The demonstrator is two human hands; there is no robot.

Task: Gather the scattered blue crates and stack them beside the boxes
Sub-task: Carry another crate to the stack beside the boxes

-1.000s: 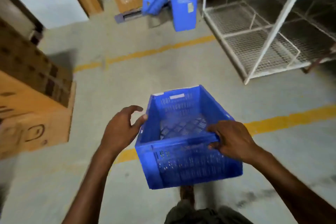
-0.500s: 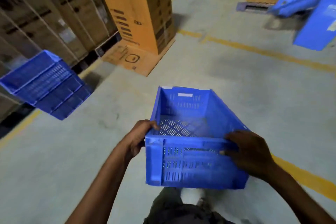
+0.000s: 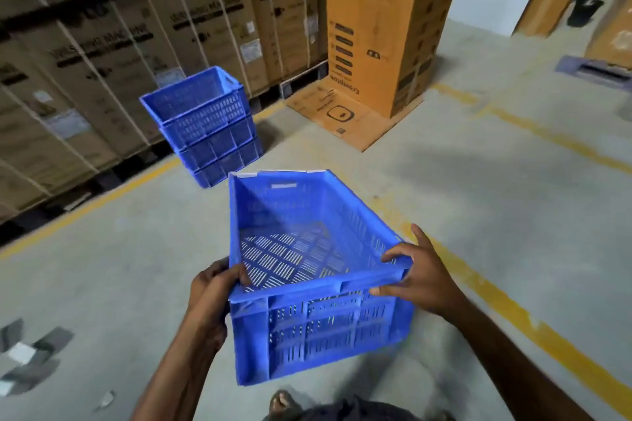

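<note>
The blue crate (image 3: 321, 328) is now nearer the stack (image 3: 212, 126).

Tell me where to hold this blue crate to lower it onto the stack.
Grip the crate by its top rim at the near corners, coming from both long sides, as the left hand and right hand do. The rim juts out as a lip; the walls below taper smoothly.

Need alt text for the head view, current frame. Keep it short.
A left hand and a right hand hold an empty blue crate by its near corners, above a concrete floor. Ahead, a stack of blue crates stands beside a wall of cardboard boxes, with a tall orange carton further right.
</note>
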